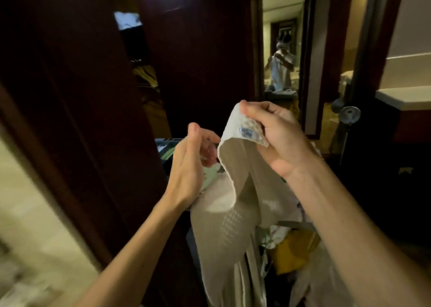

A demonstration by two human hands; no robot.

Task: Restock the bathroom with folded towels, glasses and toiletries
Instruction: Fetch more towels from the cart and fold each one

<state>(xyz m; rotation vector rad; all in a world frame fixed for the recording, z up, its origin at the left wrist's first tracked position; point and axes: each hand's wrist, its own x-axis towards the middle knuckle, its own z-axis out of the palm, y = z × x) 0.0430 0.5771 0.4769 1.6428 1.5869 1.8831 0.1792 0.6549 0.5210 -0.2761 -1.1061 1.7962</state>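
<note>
Currently towel [233, 225] corner is pinched by R hand [279, 138], length hung downward; L hand [189, 166], loosely curled, nothing held, is seen just left of its edge

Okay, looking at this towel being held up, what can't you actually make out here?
Head view only:
- Label on the towel, pinched by the right hand: too small and blurred to read.
- Towel's lower end: cut off by the bottom edge.
- Left hand: fingertips curl out of sight, so any grip on the towel is unclear.
- Items around the yellow object: hidden by towel and forearm.
</note>
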